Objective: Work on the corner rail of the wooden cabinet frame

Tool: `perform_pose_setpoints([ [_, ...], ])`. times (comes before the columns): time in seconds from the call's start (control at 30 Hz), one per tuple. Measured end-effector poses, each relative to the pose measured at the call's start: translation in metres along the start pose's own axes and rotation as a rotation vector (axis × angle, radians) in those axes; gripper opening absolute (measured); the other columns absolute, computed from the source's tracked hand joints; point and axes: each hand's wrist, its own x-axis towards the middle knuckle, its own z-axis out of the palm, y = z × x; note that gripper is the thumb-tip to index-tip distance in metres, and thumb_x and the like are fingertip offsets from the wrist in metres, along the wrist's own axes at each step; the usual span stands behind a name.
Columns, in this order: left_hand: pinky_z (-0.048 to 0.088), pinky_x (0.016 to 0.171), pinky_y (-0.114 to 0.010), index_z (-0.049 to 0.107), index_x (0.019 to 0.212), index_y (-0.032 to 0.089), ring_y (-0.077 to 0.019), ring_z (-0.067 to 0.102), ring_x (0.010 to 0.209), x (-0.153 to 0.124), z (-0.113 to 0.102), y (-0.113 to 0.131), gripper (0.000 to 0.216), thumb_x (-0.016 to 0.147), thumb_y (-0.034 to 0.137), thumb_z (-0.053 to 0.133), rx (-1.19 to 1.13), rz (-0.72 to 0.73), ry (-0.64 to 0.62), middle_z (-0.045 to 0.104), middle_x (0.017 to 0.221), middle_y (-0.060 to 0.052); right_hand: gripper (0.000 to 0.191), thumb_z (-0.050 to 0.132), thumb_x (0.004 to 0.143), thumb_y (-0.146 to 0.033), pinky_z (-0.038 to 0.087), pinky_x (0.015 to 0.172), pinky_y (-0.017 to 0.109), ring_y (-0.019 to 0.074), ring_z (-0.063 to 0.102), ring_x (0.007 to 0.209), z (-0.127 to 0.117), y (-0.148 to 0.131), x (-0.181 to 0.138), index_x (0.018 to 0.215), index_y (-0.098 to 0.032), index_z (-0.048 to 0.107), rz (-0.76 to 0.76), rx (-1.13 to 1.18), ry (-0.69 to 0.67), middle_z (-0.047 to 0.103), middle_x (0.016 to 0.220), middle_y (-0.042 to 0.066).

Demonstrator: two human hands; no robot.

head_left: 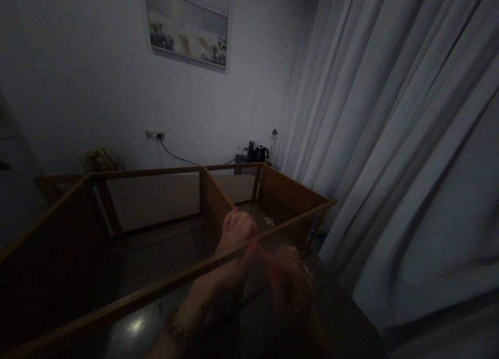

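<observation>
A long wooden frame (148, 291) with divider panels lies before me, its near rail crossing in front of my hands. My left hand (238, 231), with a beaded bracelet at the wrist, reaches from beneath this rail. Its fingers curl on the far side near the middle divider panel (218, 193), and the thumb shows at the near side, so it grips the rail. On the near side, just below the rail, my right hand (290, 278) has bent, closed fingers and a ring. Its fingertips are close to my left thumb. Blur and darkness hide anything they may hold.
Long grey curtains (351, 115) hang close on the right. Behind the frame, a black kettle (261, 153) stands by the wall. A cord runs from a wall socket (155, 134), below a framed picture (189, 26). A woven-looking item (102, 160) sits at the back left.
</observation>
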Motion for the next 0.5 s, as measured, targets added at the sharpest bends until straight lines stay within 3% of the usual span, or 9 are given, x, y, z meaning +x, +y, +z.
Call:
perform_pose_setpoints([
  [0.13, 0.039, 0.121, -0.056, 0.047, 0.102, 0.026, -0.0264, 0.060, 0.112, -0.003, 0.002, -0.001, 0.032, 0.107, 0.046, 0.023, -0.014, 0.021, 0.030, 0.064, 0.107, -0.008, 0.039, 0.051, 0.101, -0.008, 0.057, 0.063, 0.033, 0.0189, 0.067, 0.066, 0.001, 0.000, 0.000, 0.134, -0.026, 0.062, -0.045, 0.015, 0.000, 0.077, 0.080, 0.002],
  [0.23, 0.038, 0.121, -0.057, 0.050, 0.104, 0.025, -0.0276, 0.061, 0.115, -0.006, 0.006, -0.008, 0.038, 0.107, 0.050, 0.022, -0.022, 0.043, 0.042, 0.064, 0.109, -0.010, 0.035, 0.051, 0.103, -0.009, 0.056, 0.063, 0.032, 0.0175, 0.066, 0.065, 0.000, 0.001, 0.001, 0.132, -0.024, 0.063, -0.093, 0.016, -0.010, 0.076, 0.077, 0.001],
  [0.37, 0.040, 0.121, -0.060, 0.059, 0.103, 0.026, -0.0292, 0.063, 0.114, -0.010, 0.018, -0.030, 0.050, 0.107, 0.061, 0.023, -0.029, 0.041, 0.017, 0.069, 0.112, -0.010, 0.034, 0.051, 0.104, -0.010, 0.052, 0.064, 0.032, 0.0164, 0.062, 0.066, -0.002, 0.003, -0.003, 0.130, -0.025, 0.068, -0.121, -0.032, -0.021, 0.072, 0.073, -0.002],
  [0.5, 0.045, 0.116, -0.059, 0.066, 0.093, 0.029, -0.0284, 0.064, 0.104, -0.010, 0.031, -0.054, 0.053, 0.107, 0.063, 0.027, -0.029, 0.015, -0.054, 0.072, 0.104, -0.006, 0.041, 0.053, 0.101, -0.006, 0.049, 0.065, 0.032, 0.0162, 0.060, 0.067, -0.004, 0.005, -0.010, 0.127, -0.032, 0.072, -0.043, -0.039, -0.056, 0.068, 0.069, -0.004],
])
